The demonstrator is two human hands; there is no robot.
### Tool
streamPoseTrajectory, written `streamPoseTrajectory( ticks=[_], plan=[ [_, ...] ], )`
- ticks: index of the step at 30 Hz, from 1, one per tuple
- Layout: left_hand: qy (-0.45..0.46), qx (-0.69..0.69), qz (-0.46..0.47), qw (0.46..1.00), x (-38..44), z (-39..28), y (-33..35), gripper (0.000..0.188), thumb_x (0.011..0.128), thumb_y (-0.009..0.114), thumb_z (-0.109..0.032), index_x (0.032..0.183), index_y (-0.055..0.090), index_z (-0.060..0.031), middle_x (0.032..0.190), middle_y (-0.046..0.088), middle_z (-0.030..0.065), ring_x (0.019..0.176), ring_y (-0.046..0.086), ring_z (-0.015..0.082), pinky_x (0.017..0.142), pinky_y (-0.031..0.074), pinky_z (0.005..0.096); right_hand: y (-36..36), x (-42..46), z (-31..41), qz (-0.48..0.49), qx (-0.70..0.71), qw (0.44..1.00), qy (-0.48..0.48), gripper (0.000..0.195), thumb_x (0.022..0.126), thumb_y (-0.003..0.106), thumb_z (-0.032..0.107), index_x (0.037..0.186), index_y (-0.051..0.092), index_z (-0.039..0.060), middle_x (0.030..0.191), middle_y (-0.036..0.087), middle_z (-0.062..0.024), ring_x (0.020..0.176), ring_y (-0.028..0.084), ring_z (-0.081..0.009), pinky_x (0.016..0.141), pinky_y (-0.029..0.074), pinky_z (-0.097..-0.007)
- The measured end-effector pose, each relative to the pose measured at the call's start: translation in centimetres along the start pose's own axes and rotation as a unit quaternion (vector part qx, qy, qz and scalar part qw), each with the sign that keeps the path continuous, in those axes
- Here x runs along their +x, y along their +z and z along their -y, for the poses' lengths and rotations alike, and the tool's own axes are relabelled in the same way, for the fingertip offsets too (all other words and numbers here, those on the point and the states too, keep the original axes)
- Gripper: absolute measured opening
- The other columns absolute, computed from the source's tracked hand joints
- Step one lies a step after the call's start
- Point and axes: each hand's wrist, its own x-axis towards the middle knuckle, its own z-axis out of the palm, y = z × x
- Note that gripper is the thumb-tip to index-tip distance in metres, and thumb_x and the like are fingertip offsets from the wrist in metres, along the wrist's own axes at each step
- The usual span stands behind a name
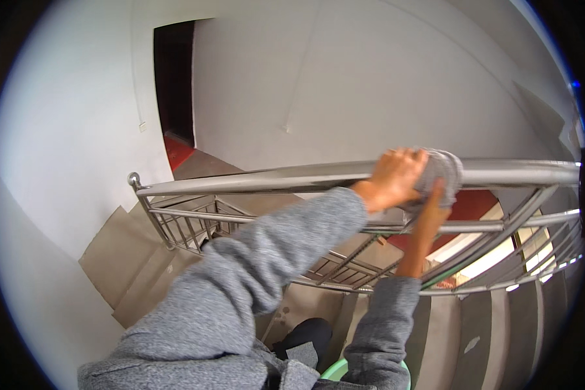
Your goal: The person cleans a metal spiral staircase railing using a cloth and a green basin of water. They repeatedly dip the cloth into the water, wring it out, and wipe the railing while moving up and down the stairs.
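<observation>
A grey cloth point(446, 168) is wrapped over the polished metal handrail point(273, 180) of a staircase. My left hand point(395, 176) grips the cloth from above, its fingers curled over the far side of the rail. From below, my right hand point(430, 219) presses the cloth's lower part against the rail, with its thumb or a finger pointing up; its outline is slightly blurred. The cloth hides the rail beneath it and part of my fingers. Both forearms reach out in grey sleeves.
A light green basin point(339, 370) shows partly under my right sleeve. Stair steps point(443, 331) run along the lower right. Metal balusters point(190, 231) and a ball-topped post point(134, 180) stand left. Beyond are a pale wall point(346, 87) and a dark doorway point(174, 83).
</observation>
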Motion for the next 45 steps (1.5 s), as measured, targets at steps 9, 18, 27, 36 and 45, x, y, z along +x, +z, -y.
streamPoseTrajectory(
  ticks=[9,18,27,36,45],
  plan=[
    [0.146,0.187,-0.068,0.969,-15.7,9.2,-5.9,0.047,0.078,0.055,-0.002,0.123,0.053,0.0111,0.102,0.062,0.0238,0.095,0.062,0.0363,0.094,0.047,0.0462,4.5,-11.2,-1.3,0.286,0.124,0.904,0.294,0.042,0.089,0.069,0.027,0.119,0.060,-0.0008,0.104,0.067,-0.0081,0.092,0.063,-0.0174,0.078,0.051,-0.0327],
    [-0.057,-0.169,-0.032,0.983,-14.5,-1.5,5.2,0.048,0.077,0.061,-0.004,0.122,0.050,0.0092,0.123,0.050,0.0269,0.117,0.047,0.0428,0.104,0.038,0.0477,-5.4,-7.0,0.9,0.096,0.164,0.970,0.151,0.038,0.101,0.050,0.034,0.117,0.060,0.0013,0.112,0.064,-0.0081,0.101,0.060,-0.0159,0.084,0.049,-0.0329],
    [0.015,-0.078,-0.007,0.997,-14.7,0.6,12.1,0.033,0.088,0.053,-0.012,0.118,0.057,-0.0013,0.115,0.059,0.0151,0.114,0.051,0.0328,0.100,0.038,0.0430,-7.5,-8.9,-6.0,0.128,-0.509,0.757,-0.389,0.030,0.083,0.054,0.001,0.113,0.055,0.0030,0.125,0.057,-0.0155,0.121,0.051,-0.0334,0.110,0.028,-0.0513],
    [-0.266,-0.075,0.019,0.961,-33.0,19.5,11.0,0.028,0.086,0.056,-0.014,0.112,0.062,-0.0072,0.118,0.062,0.0152,0.114,0.054,0.0330,0.101,0.040,0.0406,9.5,-19.6,-12.0,0.337,-0.436,0.726,-0.412,0.043,0.080,0.056,0.008,0.123,0.055,0.0069,0.116,0.057,-0.0144,0.118,0.052,-0.0282,0.108,0.030,-0.0510],
    [-0.166,0.099,0.132,0.972,-39.8,25.3,5.2,0.038,0.079,0.062,-0.013,0.115,0.058,-0.0041,0.111,0.063,0.0151,0.111,0.053,0.0360,0.105,0.034,0.0461,16.4,-24.2,-16.9,0.387,-0.474,0.675,-0.413,0.027,0.083,0.054,0.016,0.108,0.058,0.0059,0.096,0.056,-0.0137,0.094,0.053,-0.0287,0.088,0.037,-0.0452]
  ],
)
